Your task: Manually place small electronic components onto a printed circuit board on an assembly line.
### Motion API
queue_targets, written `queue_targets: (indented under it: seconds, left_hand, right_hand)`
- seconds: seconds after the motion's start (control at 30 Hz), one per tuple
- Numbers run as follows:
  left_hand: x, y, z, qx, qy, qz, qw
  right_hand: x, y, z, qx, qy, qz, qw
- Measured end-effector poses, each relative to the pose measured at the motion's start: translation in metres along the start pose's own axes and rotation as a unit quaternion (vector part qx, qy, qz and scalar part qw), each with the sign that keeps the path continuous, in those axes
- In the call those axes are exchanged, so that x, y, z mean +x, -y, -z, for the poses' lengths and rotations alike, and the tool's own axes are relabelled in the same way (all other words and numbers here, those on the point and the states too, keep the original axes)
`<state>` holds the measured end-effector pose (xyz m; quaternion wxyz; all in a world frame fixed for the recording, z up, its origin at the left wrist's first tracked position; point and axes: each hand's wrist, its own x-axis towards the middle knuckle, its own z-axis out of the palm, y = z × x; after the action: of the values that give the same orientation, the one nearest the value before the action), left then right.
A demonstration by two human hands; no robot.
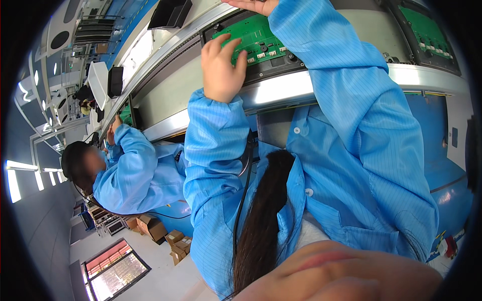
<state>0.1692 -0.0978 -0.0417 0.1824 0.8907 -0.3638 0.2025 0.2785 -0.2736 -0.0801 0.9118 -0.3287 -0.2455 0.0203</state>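
Observation:
A green circuit board (251,32) with white connectors and dark round parts along its near side lies in a black carrier frame (273,70). Over the left part of this board is my left hand (223,72), its fingers spread and bent, with nothing visible between them. My right hand (258,5) reaches past the board's far side and is partly cut off by the top edge of the view. Its fingers look stretched out with the palm turned up; small dark specks at it are too cut off to make out. Both arms wear blue sleeves.
The carrier sits on a conveyor with metal rails (281,89). Another green board (424,30) in a black frame is at the right. Beyond the far rail stand a black bin (169,14) and a white tray (98,83). At left a co-worker (135,170) handles another board.

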Motion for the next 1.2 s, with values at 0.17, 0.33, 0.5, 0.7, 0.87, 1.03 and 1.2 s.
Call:
queue_targets:
  seconds: [0.17, 0.33, 0.5, 0.7, 0.87, 1.03, 1.2]
  left_hand:
    - [0.044, -0.002, 0.005, -0.068, -0.09, -0.022, 0.993]
    - [0.075, -0.003, -0.002, -0.011, -0.112, -0.036, 0.993]
    - [0.083, -0.006, -0.005, 0.033, -0.079, -0.047, 0.995]
    - [0.079, -0.012, 0.012, -0.082, -0.039, 0.09, 0.992]
    - [0.057, -0.001, 0.029, -0.203, -0.041, 0.183, 0.961]
    - [0.025, 0.024, 0.026, -0.218, -0.024, 0.19, 0.957]
    - [0.012, 0.024, 0.024, -0.169, 0.079, 0.192, 0.963]
  right_hand:
    - [-0.01, 0.028, -0.013, 0.052, -0.08, -0.104, 0.99]
    - [-0.003, 0.015, -0.001, 0.276, 0.055, -0.186, 0.941]
    - [-0.006, 0.024, -0.016, 0.268, 0.061, -0.189, 0.943]
    - [-0.006, 0.018, -0.012, 0.157, -0.082, -0.168, 0.97]
    - [-0.01, 0.006, -0.001, 0.024, -0.036, -0.054, 0.998]
    - [-0.009, 0.048, -0.026, 0.178, -0.183, -0.163, 0.953]
    - [-0.012, 0.055, -0.032, 0.237, -0.251, -0.201, 0.917]
